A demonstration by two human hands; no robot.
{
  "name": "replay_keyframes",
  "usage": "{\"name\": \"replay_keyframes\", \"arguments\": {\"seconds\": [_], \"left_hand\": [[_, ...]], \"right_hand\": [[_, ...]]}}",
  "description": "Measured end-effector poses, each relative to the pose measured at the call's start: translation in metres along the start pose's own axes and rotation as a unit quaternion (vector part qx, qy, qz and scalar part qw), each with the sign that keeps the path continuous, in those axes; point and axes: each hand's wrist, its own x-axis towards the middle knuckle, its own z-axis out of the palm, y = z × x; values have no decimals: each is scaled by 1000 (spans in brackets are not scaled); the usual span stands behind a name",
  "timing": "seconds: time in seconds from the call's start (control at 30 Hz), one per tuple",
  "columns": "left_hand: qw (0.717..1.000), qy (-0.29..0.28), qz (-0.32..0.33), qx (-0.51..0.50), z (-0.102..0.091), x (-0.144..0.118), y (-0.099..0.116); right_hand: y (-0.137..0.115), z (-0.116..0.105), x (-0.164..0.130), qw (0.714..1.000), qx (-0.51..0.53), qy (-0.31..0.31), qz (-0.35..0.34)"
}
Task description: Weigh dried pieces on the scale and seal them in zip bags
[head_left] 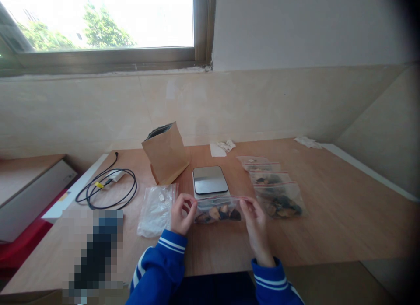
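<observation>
A small clear zip bag [219,211] filled with dark and tan dried pieces is held above the wooden table [328,226], in front of a small kitchen scale [209,180]. My left hand [181,214] pinches the bag's left end at the red zip strip. At the bag's right end, my right hand [255,224] pinches the same strip. Both sleeves are blue with white stripes.
A row of several filled zip bags [274,191] lies right of the scale. A stack of empty clear bags [156,208] lies at the left, a brown paper pouch [166,152] stands behind it. A black cable [108,189] coils at far left. Crumpled tissues [223,147] lie near the wall.
</observation>
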Motion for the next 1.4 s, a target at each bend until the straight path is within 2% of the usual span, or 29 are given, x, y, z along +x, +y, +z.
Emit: {"name": "replay_keyframes", "arguments": {"seconds": [0.13,0.33,0.67,0.97,1.17,1.3,1.4], "left_hand": [[1000,-19,-9,-13,-1,0,-1],[1000,-9,13,-1,1,0,-5],[998,-39,48,24,-2,4,-5],[998,-18,61,25,-1,4,-4],[997,-5,70,19,0,2,-4],[998,2,63,16,-1,3,-3],[999,-24,38,6,-2,3,-2]], "right_hand": [[7,0,0,999,28,-15,15],[10,-1,2,997,20,-56,43],[7,3,0,997,8,-39,60],[10,2,0,997,15,-13,73],[11,0,1,999,-2,8,50],[11,1,0,999,6,-2,54],[8,2,-1,998,26,-22,51]]}}
